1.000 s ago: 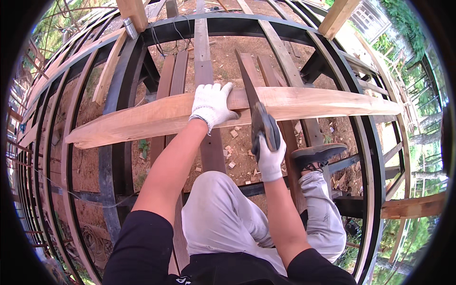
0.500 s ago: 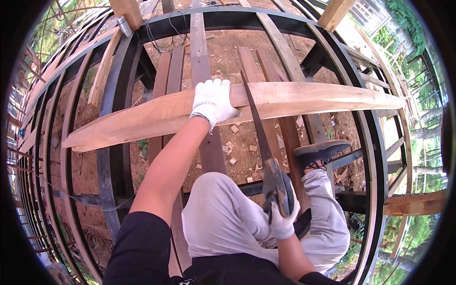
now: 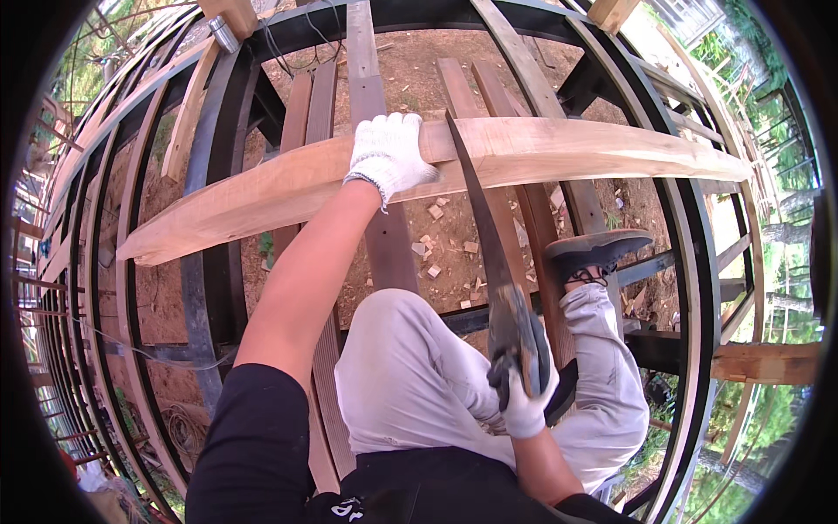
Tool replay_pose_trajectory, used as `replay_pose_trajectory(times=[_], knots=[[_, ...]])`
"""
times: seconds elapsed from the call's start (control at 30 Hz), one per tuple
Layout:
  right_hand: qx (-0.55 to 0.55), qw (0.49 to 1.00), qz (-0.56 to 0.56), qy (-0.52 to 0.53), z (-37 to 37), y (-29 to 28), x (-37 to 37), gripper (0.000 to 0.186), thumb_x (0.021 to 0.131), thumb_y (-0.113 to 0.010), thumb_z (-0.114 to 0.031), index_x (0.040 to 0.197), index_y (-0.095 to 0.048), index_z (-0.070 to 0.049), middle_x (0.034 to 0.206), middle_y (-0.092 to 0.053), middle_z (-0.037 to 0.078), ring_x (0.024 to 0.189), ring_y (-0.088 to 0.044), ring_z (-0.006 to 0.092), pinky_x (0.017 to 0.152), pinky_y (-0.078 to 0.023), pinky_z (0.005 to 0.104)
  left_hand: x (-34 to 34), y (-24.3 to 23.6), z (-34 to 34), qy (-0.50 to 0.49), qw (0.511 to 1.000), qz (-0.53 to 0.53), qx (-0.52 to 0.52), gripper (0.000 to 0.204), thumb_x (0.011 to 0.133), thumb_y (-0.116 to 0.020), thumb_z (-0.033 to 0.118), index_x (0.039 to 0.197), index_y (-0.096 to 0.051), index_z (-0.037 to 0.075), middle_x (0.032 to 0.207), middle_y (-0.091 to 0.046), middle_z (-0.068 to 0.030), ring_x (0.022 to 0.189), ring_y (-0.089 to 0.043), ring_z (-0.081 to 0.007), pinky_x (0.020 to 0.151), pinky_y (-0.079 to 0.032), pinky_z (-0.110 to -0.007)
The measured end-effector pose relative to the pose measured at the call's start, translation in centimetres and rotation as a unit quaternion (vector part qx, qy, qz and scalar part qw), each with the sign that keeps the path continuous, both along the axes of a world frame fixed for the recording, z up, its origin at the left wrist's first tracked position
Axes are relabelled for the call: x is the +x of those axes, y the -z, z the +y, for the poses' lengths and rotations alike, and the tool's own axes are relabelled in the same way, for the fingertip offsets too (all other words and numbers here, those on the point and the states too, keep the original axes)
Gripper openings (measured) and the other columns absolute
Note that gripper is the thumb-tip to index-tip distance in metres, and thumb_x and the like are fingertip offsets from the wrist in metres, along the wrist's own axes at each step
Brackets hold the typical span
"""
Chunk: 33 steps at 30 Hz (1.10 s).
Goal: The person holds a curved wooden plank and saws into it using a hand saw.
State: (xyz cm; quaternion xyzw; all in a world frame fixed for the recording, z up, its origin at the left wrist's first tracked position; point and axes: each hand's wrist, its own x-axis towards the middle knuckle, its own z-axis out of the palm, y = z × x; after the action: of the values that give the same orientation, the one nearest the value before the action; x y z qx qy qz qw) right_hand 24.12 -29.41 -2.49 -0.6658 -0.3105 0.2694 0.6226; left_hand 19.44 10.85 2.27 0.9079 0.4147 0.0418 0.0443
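My left hand (image 3: pixel 388 153), in a white knit glove, grips a long pale timber (image 3: pixel 576 144) that lies crosswise over the beams, tapering toward its ends. My right hand (image 3: pixel 524 397), also gloved, is closed on the dark handle of a handsaw (image 3: pixel 487 244). The saw's long blade reaches up to the timber just right of my left hand, its far end at the wood. My bent knee (image 3: pixel 393 332) is below the timber, and my dark shoe (image 3: pixel 598 253) rests to the right of the saw.
Black steel beams (image 3: pixel 214 218) and wooden joists (image 3: pixel 135 262) form an open frame over dirt scattered with wood offcuts (image 3: pixel 434 271). Reddish boards (image 3: pixel 292 105) lie lengthwise beneath the timber. A metal flask (image 3: pixel 223 35) stands by a post at top left, near dark cables (image 3: pixel 288 52). Trees show at right.
My right hand has pulled the saw back toward my body, so more blade shows below the timber. My left hand stays on the wood. The whole view has shifted, with the timber higher in frame.
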Motion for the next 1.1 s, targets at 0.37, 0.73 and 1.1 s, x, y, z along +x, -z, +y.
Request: replay_pose_trajectory(times=[0.37, 0.73, 1.1], knots=[[0.041, 0.99, -0.131, 0.028, 22.9, 1.4, 6.4, 0.063, 0.089, -0.076, -0.008, 0.149, -0.058, 0.004, 0.129, -0.074, 0.022, 0.118, -0.074, 0.0236, 0.103, -0.056, 0.0364, 0.2, 0.0, -0.6, -0.004, 1.0, 0.01, -0.016, 0.091, 0.071, -0.086, 0.061, 0.142, -0.062, 0.009, 0.134, -0.067, -0.0165, 0.126, -0.064, -0.0322, 0.11, -0.048, -0.043], [-0.016, 0.999, -0.025, -0.037, 0.1, -1.2, -0.3, 0.077, 0.087, -0.069, -0.012, 0.157, -0.046, 0.011, 0.143, -0.069, 0.022, 0.125, -0.07, 0.0227, 0.106, -0.054, 0.0377, -0.9, 0.3, -0.1, -0.003, 1.0, 0.009, -0.006, 0.091, 0.073, -0.086, 0.06, 0.145, -0.06, 0.009, 0.132, -0.067, -0.0137, 0.128, -0.062, -0.0311, 0.111, -0.046, -0.045], [0.02, 0.999, -0.042, 0.012, 17.6, 0.7, 3.5, 0.062, 0.092, -0.075, -0.008, 0.15, -0.056, 0.005, 0.117, -0.076, 0.016, 0.105, -0.073, 0.0177, 0.095, -0.057, 0.0371, -0.9, 1.7, 0.9, -0.008, 1.0, 0.01, 0.017, 0.08, 0.072, -0.086, 0.063, 0.131, -0.067, 0.011, 0.129, -0.069, -0.0111, 0.124, -0.065, -0.0289, 0.106, -0.049, -0.043]])
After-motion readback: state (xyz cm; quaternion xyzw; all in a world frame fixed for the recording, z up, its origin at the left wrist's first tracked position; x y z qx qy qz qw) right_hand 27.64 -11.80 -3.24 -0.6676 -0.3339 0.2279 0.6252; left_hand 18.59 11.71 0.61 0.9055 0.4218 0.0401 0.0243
